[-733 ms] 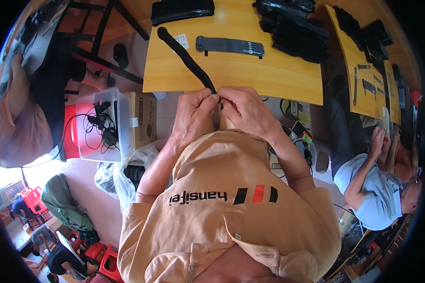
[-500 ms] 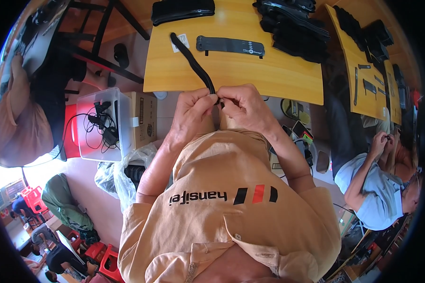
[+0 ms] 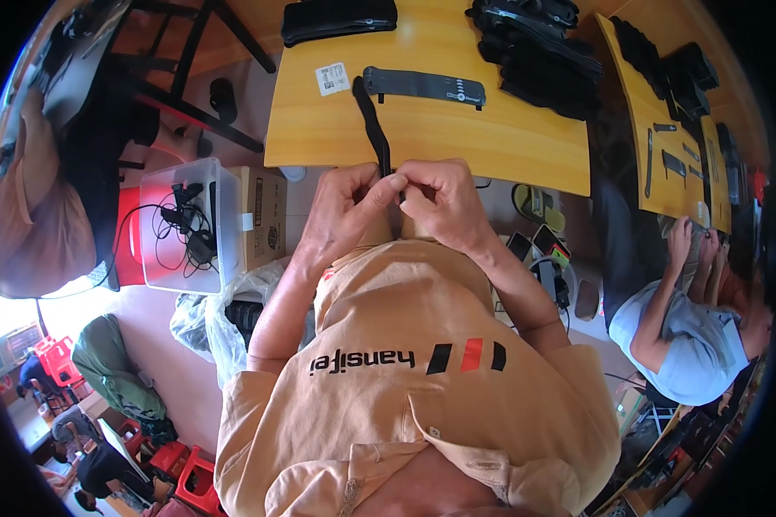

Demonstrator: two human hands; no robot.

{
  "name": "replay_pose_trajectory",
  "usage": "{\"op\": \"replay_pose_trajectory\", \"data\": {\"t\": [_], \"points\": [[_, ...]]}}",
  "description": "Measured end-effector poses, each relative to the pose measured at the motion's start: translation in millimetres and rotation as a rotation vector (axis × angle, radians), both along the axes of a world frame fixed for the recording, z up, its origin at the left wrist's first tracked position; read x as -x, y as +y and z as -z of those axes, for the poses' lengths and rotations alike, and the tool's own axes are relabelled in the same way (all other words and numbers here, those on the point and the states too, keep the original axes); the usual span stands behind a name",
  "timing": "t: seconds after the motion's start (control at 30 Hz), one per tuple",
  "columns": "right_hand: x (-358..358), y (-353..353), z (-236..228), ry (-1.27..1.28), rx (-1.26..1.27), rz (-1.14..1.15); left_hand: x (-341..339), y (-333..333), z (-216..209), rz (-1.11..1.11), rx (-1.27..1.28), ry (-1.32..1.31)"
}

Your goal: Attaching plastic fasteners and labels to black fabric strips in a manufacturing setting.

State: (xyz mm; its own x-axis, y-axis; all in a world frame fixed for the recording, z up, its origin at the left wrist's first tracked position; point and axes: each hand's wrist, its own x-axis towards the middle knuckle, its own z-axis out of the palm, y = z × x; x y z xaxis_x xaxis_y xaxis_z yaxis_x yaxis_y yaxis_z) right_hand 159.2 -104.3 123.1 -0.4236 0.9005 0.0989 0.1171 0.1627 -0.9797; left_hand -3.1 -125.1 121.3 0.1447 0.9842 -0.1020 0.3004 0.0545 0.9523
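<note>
A narrow black fabric strap [image 3: 372, 125] runs from the tabletop down over its near edge into my fingers. My left hand [image 3: 352, 200] pinches the strap's near end between thumb and fingers. Right beside it, my right hand [image 3: 440, 196] is closed on the same end, thumb and forefinger touching the left thumb. The very tip of the strap is hidden between the fingers. Beyond the hands, a flat dark grey band [image 3: 424, 86] with pale markings lies across the table, close to the strap's far end. A white printed label [image 3: 333, 79] lies left of that band.
The yellow wooden table [image 3: 509, 155] carries a folded black bundle [image 3: 340, 21] and a black pile [image 3: 547, 77]. Left of me stand a clear bin [image 3: 190, 228] of cables and a cardboard box [image 3: 263, 220]. A co-worker in light blue [image 3: 677, 340] sits at the right.
The strap's far end has swung right and nearer, off the white label, which now shows whole. Both hands stay together at the near end with slightly shifted fingers.
</note>
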Motion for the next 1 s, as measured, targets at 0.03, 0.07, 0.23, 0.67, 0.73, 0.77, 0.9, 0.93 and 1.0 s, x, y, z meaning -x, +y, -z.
{"op": "replay_pose_trajectory", "data": {"t": [0.03,0.07,0.23,0.67,0.73,0.77,0.9,0.93,1.0], "points": [[1,-1,0,0.017,0.015,0.002,1,-1,0,0.023,0.015,-0.05],[2,-1,0,0.017,0.013,0.0,1,-2,-1,0.022,0.013,-0.05],[5,-2,5,-0.053,0.003,0.025,0,-5,-20,0.15,0.037,0.09],[-11,1,-7,-0.118,0.13,-0.133,12,-1,-23,0.392,0.142,0.048],[-17,4,-1,-0.068,0.094,-0.238,10,-2,-23,0.325,0.249,-0.082],[-19,4,-1,-0.069,0.091,-0.238,9,-3,-22,0.325,0.246,-0.081],[-22,6,-4,-0.192,-0.102,-0.218,4,-3,-21,0.233,0.246,-0.056],[-23,7,-5,-0.294,-0.201,-0.195,2,-2,-22,0.229,0.239,-0.046],[-23,7,-6,-0.277,-0.248,-0.229,6,-2,-23,0.263,0.232,-0.02]]}}
